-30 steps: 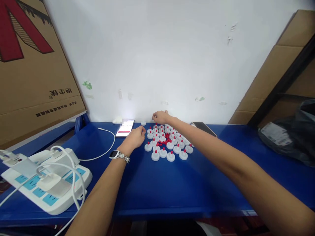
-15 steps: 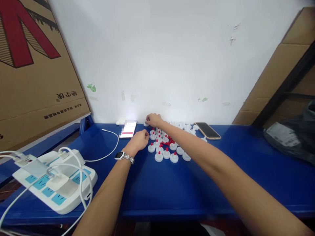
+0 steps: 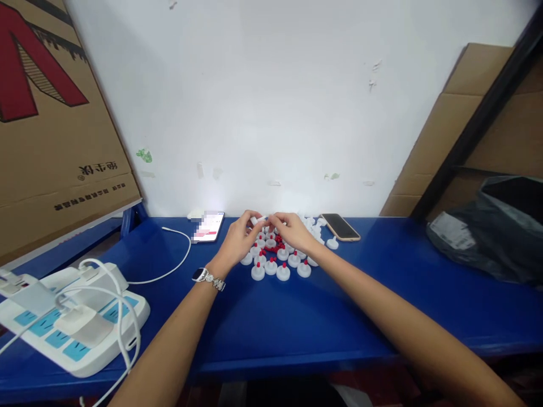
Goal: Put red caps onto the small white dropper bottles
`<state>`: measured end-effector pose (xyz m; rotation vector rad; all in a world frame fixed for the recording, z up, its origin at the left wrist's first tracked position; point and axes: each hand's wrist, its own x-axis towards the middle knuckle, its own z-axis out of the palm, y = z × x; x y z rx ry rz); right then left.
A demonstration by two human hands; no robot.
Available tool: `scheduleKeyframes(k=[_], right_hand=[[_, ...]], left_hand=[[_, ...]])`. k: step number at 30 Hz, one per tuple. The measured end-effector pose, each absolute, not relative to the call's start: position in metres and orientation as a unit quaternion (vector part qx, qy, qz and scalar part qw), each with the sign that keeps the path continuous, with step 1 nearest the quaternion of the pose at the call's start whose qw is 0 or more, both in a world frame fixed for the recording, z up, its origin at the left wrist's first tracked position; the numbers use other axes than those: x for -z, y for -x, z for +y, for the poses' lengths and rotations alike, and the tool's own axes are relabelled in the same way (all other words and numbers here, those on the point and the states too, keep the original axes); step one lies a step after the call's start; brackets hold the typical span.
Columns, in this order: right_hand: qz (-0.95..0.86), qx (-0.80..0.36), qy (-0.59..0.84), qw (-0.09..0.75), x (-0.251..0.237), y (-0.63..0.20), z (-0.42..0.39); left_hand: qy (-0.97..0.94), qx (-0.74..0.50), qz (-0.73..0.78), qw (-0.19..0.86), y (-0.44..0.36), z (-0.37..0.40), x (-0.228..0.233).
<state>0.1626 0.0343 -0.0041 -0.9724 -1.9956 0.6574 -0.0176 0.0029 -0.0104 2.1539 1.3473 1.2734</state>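
Two bare hands meeting above a cluster of small parts near the far edge of the blue surface [image 3: 297, 316]. Left hand [image 3: 238, 240], wearing one silver wristwatch [image 3: 206, 277], and right hand [image 3: 292, 230] pinching one small white cap [image 3: 259, 220] together between the fingertips, held just over the cluster; both closed on that cap. A second ago, set apart: right stretched to the far edge beside the lit phone, left resting at the cluster's left side; now drawn together at the middle.

Below the hands, a cluster of white caps with red tips [image 3: 278, 265], round, disc-shaped, plastic-looking; five plainly countable in the near row, the rest too crowded and partly hidden to count. Loose red pieces [image 3: 276, 244] among them, tiny, number impossible to tell.

Two phones flat near the far edge: a lit one [image 3: 207, 226] left of the hands, a dark one [image 3: 340, 226] right of them. One white cable [image 3: 173, 263] curving from the lit phone. One white power strip [image 3: 72, 325] with blue sockets at the near left corner. One dark plastic bag [image 3: 487, 237] at the right edge. Printed cardboard [image 3: 55, 130] leaning on the left.
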Motion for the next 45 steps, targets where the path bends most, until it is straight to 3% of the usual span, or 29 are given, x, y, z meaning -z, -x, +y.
scheduleKeyframes(k=[5,8,12,16,21,25,32,39,45], right_hand=[[-0.898,-0.087,0.368,0.224,0.007,-0.186,0.016],[-0.916,-0.060,0.368,0.147,0.007,-0.188,0.014],[-0.920,-0.063,0.370,0.111,0.008,-0.185,0.018],[-0.907,-0.092,0.366,0.187,0.013,-0.184,0.022],[-0.757,-0.351,0.350,0.426,0.016,-0.180,0.027],[-0.638,-0.466,0.310,0.529,0.017,-0.172,0.029],[-0.597,-0.510,0.290,0.547,0.016,-0.166,0.023],[-0.737,-0.298,0.318,0.517,0.011,-0.161,0.012],[-0.768,-0.255,0.301,0.505,0.005,-0.154,0.002]], left_hand=[[-0.751,-0.438,0.477,0.128,0.019,0.002,0.008],[-0.761,-0.420,0.477,0.134,0.017,0.002,0.010],[-0.772,-0.403,0.470,0.145,0.014,0.002,0.012],[-0.772,-0.398,0.472,0.151,0.013,0.002,0.012],[-0.771,-0.413,0.458,0.158,0.008,-0.002,0.011],[-0.770,-0.421,0.447,0.172,0.001,-0.005,0.013],[-0.738,-0.476,0.433,0.204,-0.012,-0.009,0.016],[-0.705,-0.527,0.423,0.214,-0.026,-0.018,0.012],[-0.709,-0.532,0.416,0.207,-0.021,-0.020,0.005]])
